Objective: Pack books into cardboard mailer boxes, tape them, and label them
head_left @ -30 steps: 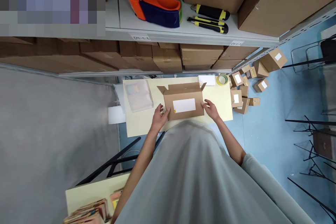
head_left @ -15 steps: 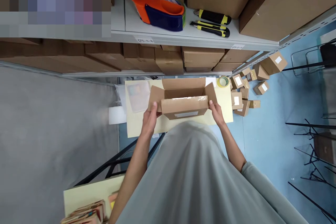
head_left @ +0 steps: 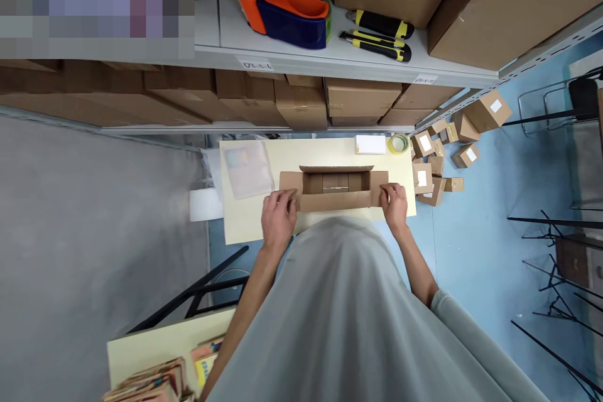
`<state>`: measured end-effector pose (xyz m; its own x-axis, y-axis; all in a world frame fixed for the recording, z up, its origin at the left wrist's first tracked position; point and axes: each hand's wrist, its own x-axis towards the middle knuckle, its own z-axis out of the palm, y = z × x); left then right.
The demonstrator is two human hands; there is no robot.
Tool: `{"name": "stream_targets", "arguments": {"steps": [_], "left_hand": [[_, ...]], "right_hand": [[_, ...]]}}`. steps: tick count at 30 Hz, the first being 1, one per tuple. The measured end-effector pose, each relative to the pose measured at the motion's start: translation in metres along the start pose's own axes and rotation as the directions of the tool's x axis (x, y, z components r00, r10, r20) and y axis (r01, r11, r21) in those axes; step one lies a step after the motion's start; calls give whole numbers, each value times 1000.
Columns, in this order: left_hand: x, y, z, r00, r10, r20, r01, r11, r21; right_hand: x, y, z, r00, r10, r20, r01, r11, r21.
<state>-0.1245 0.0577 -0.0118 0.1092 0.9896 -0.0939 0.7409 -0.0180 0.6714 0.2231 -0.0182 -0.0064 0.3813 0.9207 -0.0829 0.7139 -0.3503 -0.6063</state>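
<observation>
An open cardboard box (head_left: 335, 202) stands upright on the cream table (head_left: 311, 154), its inside facing up at me and its flaps spread out. My left hand (head_left: 279, 213) pinches the left side flap near its front corner. On the other side, my right hand (head_left: 394, 204) grips the right side flap between thumb and fingers. Behind the box lie a white box (head_left: 370, 144) and a roll of tape (head_left: 398, 144). A translucent plastic bag (head_left: 247, 169) rests on the table's left part.
Above the table, a shelf (head_left: 226, 19) bears an orange and blue tape dispenser (head_left: 287, 16), utility knives (head_left: 381, 38) and large cartons. Several small parcels (head_left: 431, 163) lie on the floor at right. A side table (head_left: 141, 342) with stacked papers stands at lower left.
The box has turned from tilted to upright, so its inside now shows. Both hands have shifted on the side flaps, and the white box behind has come into fuller view.
</observation>
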Motion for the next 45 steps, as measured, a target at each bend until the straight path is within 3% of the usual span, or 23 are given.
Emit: {"name": "stream_targets", "arguments": {"steps": [3, 9, 11, 15, 17, 19, 23, 33, 38, 41, 45], "left_hand": [[2, 3, 6, 996, -4, 84, 11, 997, -77], [-4, -14, 13, 975, -93, 200, 146, 951, -274], [-9, -23, 16, 965, -65, 256, 141, 946, -293], [-16, -36, 28, 937, -12, 348, 92, 973, -213], [-16, -38, 36, 925, -26, 380, 87, 986, -144], [-16, -38, 43, 919, -55, 391, 102, 990, -100], [-18, -34, 50, 924, -87, 373, 124, 990, -74], [-17, -26, 46, 926, -140, 350, 190, 975, -113], [-11, -22, 45, 925, -168, 341, 220, 968, -118], [-5, -18, 41, 921, -197, 335, 245, 963, -110], [4, -22, 33, 950, -169, 263, 206, 971, -118]], "right_hand": [[5, -4, 4, 984, 14, 180, -34, 994, 109], [15, 8, 6, 940, 118, 320, -197, 954, 226], [16, 12, 8, 917, 110, 384, -195, 963, 188], [11, 6, 20, 863, 78, 500, -64, 997, -44], [9, -3, 27, 876, 78, 475, -4, 988, -156], [12, -13, 30, 922, 27, 386, 54, 979, -199], [37, -27, 33, 963, -134, 233, 164, 980, -116], [97, -11, 48, 931, -210, 300, 238, 970, -59], [103, -14, 43, 909, -251, 333, 280, 959, -39], [102, -23, 39, 915, -286, 284, 312, 949, -52], [105, -33, 41, 925, -297, 235, 318, 947, -55]]}}
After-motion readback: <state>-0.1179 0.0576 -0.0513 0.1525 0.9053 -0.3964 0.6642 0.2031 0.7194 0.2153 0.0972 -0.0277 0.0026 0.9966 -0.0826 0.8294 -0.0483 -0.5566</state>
